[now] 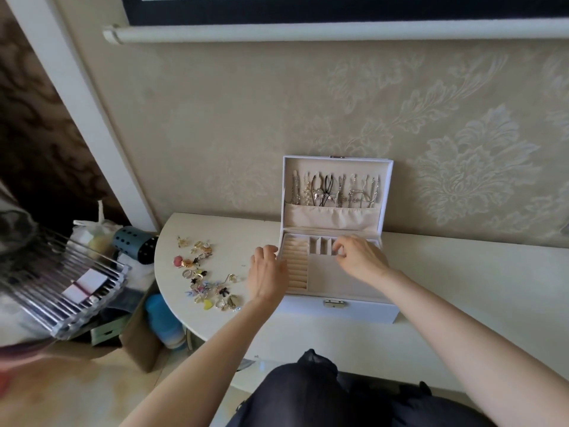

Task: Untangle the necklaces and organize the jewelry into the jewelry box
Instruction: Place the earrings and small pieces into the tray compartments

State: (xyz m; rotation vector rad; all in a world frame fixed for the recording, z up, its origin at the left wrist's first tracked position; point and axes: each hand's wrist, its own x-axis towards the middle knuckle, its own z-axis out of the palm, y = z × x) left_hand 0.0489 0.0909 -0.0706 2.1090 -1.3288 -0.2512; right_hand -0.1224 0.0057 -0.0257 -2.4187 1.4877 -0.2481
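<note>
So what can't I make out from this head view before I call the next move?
Head view, right hand: curled fingers hide whether it pinches anything, and cover the right-hand small compartments.
Left hand: its own back hides whether it has a grip on the jewelry box rim.
Necklaces in the lid: lower ends behind the lid pocket; tangles too small to judge.
Loose jewelry pile: pieces too small to identify.

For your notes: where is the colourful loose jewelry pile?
Head view: the jewelry pile lies on the white rounded table, left of the open white jewelry box.
</note>
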